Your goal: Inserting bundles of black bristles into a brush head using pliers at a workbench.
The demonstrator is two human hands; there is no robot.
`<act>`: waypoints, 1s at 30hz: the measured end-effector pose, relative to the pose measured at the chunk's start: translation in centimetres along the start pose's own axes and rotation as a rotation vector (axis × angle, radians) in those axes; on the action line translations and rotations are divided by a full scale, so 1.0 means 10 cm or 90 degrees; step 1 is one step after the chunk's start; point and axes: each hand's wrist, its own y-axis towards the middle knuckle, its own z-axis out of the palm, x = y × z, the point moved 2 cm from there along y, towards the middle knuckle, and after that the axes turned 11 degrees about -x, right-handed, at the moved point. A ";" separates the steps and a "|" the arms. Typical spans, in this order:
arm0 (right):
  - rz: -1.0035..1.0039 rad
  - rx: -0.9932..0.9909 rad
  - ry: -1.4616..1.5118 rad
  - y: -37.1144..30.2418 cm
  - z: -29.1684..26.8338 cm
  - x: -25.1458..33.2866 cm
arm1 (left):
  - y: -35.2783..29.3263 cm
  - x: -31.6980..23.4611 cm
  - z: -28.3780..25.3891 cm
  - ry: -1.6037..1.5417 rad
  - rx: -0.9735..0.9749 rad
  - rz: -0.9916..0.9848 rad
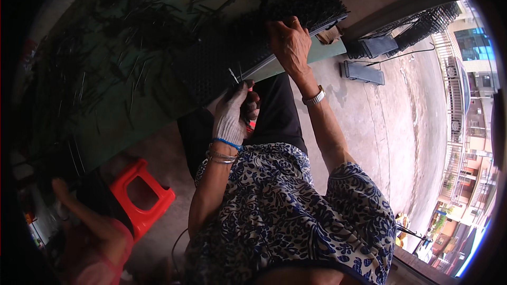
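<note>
A long dark panel point(211, 60) with rows of small holes lies tilted across the table's near edge, above my lap. Dense black bristle-like strands point(311, 10) stand on its far right part. My left hand point(235, 108), in a whitish glove with dark-stained fingers, is closed at the panel's near edge. A thin shiny metal piece point(233, 76) and a dark strand stick up by its fingertips; what the fingers grip is hidden. My right hand point(290, 42), bare with a watch at the wrist, has its fingers curled over the panel beside the bristles, and their tips are hidden.
Loose dark strips point(132, 47) litter the green table point(153, 121). A red plastic stool point(142, 198) stands at lower left, near another person's arm point(87, 214). On the floor at right are a grey rectangular block point(364, 73) and black bristly pieces point(428, 26).
</note>
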 end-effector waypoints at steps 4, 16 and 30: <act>0.015 0.011 -0.025 -0.03 0.00 0.00 | 0.00 0.00 0.01 0.003 0.003 0.009; 0.064 0.004 0.029 -0.05 0.04 -0.05 | -0.05 -0.01 0.02 0.086 0.029 0.029; 0.047 0.014 -0.008 0.03 0.15 -0.02 | -0.04 0.03 0.00 0.054 0.054 0.009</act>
